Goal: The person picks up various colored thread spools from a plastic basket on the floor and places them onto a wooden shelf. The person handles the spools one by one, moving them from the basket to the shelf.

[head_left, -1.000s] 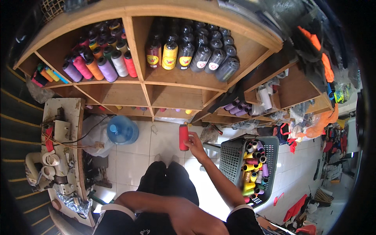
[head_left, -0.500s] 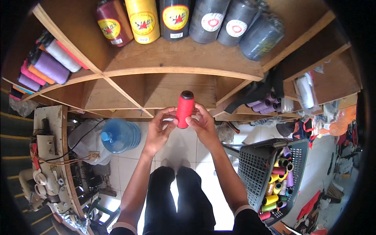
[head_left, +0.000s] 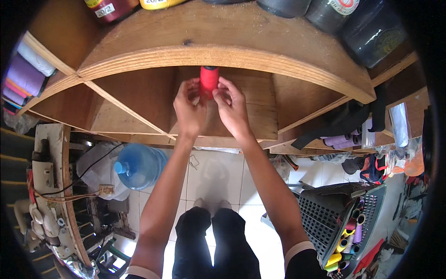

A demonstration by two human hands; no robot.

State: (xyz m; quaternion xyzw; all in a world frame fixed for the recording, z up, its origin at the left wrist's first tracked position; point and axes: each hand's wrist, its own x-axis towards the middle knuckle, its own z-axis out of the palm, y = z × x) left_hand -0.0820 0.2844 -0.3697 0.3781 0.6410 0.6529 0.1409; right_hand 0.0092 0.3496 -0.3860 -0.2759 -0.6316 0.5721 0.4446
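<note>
A red cone of thread (head_left: 208, 83) stands upright between my two hands, its dark top partly hidden by the edge of the shelf board (head_left: 232, 52) above. My left hand (head_left: 190, 110) grips its left side with the fingers curled in. On the other side, the thumb and fingers of my right hand (head_left: 232, 108) press against the cone. Both hands reach into the lower middle compartment (head_left: 260, 111) of the wooden shelf. Whether the cone's base touches the compartment floor, I cannot tell.
Large maroon (head_left: 111, 11), yellow and dark thread cones stand on the shelf above. Purple thread (head_left: 25, 76) fills a left compartment. A blue water jug (head_left: 141, 166) is on the floor at left, beside a sewing machine (head_left: 44, 176). At right stands a grey basket (head_left: 318, 225) of thread spools.
Both hands have carried the red cone forward into the lower shelf compartment, under the upper board. My view has moved closer to the shelf.
</note>
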